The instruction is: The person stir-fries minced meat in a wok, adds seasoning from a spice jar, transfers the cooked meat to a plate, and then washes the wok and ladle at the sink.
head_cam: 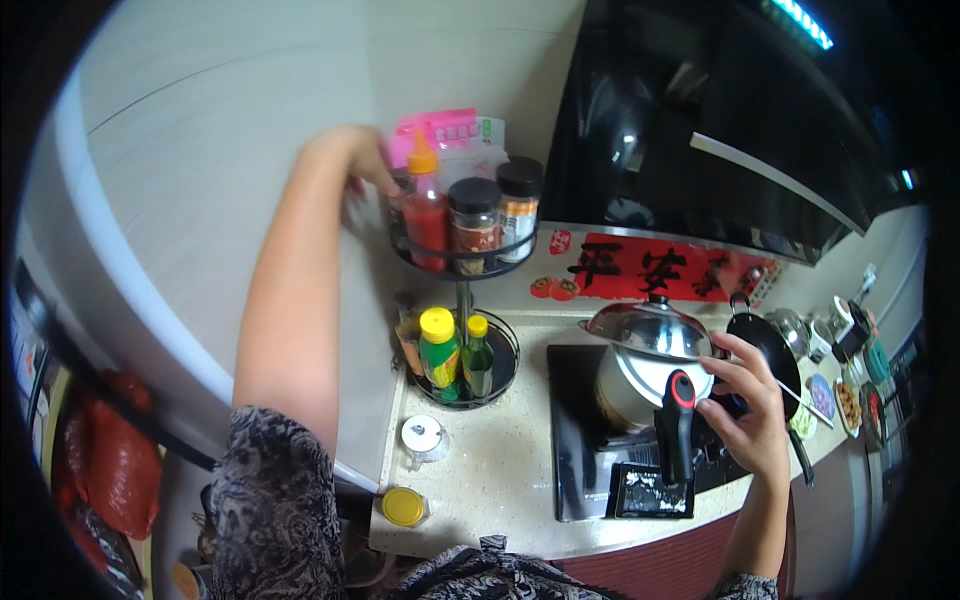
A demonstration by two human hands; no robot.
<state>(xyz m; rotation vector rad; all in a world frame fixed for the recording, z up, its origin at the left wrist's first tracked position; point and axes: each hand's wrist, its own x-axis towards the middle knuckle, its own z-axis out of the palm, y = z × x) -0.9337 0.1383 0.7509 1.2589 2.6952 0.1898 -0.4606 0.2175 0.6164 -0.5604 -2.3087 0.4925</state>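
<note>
My left hand (pixel 367 161), blurred, reaches to the left side of the upper tier of a black two-tier rotating spice rack (pixel 463 276). Its fingers are at a dark jar (pixel 399 196) beside a squeeze bottle of red sauce (pixel 426 225); whether they grip it cannot be told. On the right, my right hand (pixel 750 409) has its thumb and fingers spread by the rim of a white pot (pixel 626 386). Its fingertips are close to a steel lid (pixel 652 330), tilted over the pot; contact is unclear. The pot's black handle (pixel 677 442) points towards me.
The pot stands on a black cooktop (pixel 574 450) under a range hood (pixel 637 150). Spice jars (pixel 475 225) fill the upper tier, with yellow-capped bottles (pixel 442 356) below. A glass jar (pixel 424 439) and a gold-lidded jar (pixel 403 507) stand left. A wok (pixel 765 352) and food plates (pixel 849 405) sit right.
</note>
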